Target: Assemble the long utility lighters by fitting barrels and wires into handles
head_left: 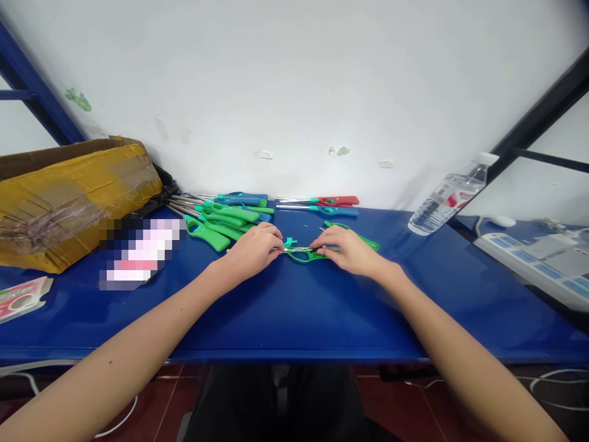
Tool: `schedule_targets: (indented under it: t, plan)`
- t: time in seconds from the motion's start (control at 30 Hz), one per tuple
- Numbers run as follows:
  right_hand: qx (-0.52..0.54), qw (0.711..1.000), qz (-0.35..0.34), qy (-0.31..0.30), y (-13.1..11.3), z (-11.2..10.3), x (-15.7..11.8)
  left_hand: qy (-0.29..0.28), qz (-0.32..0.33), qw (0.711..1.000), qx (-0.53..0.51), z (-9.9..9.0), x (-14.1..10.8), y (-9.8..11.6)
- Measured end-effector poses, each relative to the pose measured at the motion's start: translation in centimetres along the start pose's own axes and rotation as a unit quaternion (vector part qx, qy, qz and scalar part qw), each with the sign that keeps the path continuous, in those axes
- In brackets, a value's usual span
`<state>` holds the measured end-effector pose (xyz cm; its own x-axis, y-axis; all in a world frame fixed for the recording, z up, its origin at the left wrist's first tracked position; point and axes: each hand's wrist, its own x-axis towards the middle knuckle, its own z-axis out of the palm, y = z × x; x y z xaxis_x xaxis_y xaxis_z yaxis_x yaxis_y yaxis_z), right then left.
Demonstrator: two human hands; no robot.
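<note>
At the middle of the blue table, a green lighter handle with an oval finger hole lies between my hands. My left hand pinches the thin inner parts at its left end, beside a small teal piece. The fingers of my right hand are closed on the same thin parts at the right, near something small and black. Another green shell piece shows behind my right hand, partly covered by it. Small metal bits lie just beyond my hands.
Green and blue long lighters are piled at back left; a red one and a blue one lie behind. A taped cardboard box is left. A tilted water bottle and power strip are right.
</note>
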<state>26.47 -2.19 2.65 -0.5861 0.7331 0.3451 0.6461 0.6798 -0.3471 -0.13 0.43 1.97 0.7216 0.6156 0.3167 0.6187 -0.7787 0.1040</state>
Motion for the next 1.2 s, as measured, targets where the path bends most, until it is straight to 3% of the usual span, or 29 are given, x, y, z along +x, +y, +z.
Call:
schedule_targets:
  t: [0.9,1.2]
  plan:
    - [-0.063,0.998,0.016,-0.006,0.63,0.61,-0.18,0.004,0.000,1.000,0.001,-0.16,-0.10,0.40]
    - [-0.025,1.000,0.008,0.008,0.33,0.79,-0.20,0.009,0.005,1.000,0.005,0.02,-0.09,0.30]
